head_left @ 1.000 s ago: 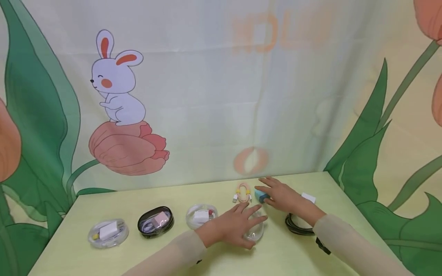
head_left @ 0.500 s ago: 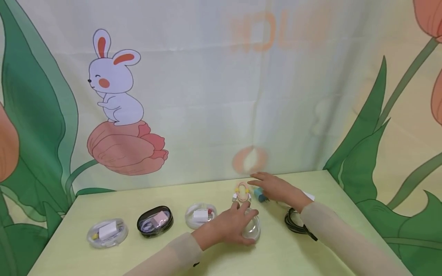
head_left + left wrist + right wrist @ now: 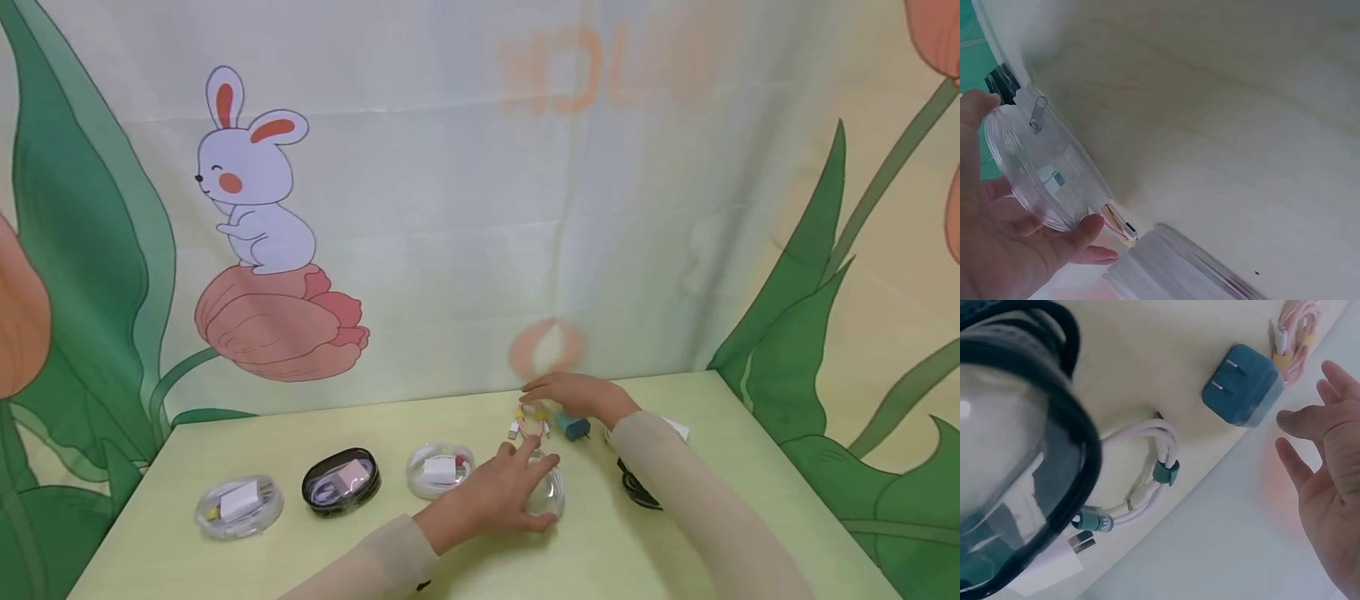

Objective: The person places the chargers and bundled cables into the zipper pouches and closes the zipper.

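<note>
My left hand (image 3: 501, 493) spans a clear round zip case (image 3: 1054, 169), gripping it across its edges, the thumb at one side and fingers at the other. The case (image 3: 551, 492) lies at the middle of the table, partly covered by the hand. My right hand (image 3: 576, 393) hovers over a coiled pink cable (image 3: 530, 423) with yellow ties and holds nothing; its fingers bend loosely downward. Close beside those fingers sits a blue plug adapter (image 3: 1242, 386), prongs showing in the right wrist view. The pink cable (image 3: 1300, 340) lies just past it.
Leftward are a clear case (image 3: 438, 471) with a white adapter, a black-rimmed case (image 3: 341, 482) with a pink adapter, and another clear case (image 3: 238, 507). Under the right forearm are a black-rimmed clear case (image 3: 1079, 444), a white cable (image 3: 1169, 440) and a white adapter (image 3: 1047, 569).
My right hand has moved left, from beside the blue adapter to above the pink cable. My left hand's fingers have drawn in around the clear case.
</note>
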Available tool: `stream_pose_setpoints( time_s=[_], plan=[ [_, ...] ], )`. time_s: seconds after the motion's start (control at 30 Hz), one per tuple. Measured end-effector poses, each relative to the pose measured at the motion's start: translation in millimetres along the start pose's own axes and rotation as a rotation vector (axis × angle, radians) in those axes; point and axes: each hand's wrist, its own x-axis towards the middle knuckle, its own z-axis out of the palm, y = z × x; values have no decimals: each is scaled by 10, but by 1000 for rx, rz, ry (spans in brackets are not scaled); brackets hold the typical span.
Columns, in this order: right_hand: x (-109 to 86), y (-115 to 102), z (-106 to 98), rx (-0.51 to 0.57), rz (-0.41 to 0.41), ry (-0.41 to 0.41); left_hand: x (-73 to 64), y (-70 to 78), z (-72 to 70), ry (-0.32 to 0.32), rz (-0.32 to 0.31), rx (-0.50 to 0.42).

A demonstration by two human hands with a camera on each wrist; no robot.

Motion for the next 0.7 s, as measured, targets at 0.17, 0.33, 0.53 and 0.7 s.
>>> stream_pose_setpoints(
  time_s=[0.17, 0.33, 0.53, 0.7],
  plan=[
    [138, 54, 52, 47, 17, -29, 2, -9, 3, 23, 22, -6],
    [207, 40, 86, 110, 30, 9, -4, 10, 13, 46, 37, 12],
    [224, -35, 73, 106, 109, 51, -15, 32, 34, 52, -2, 28],
    [239, -49, 68, 233, 144, 4, -2, 13, 36, 63, -61, 20]
  ],
)
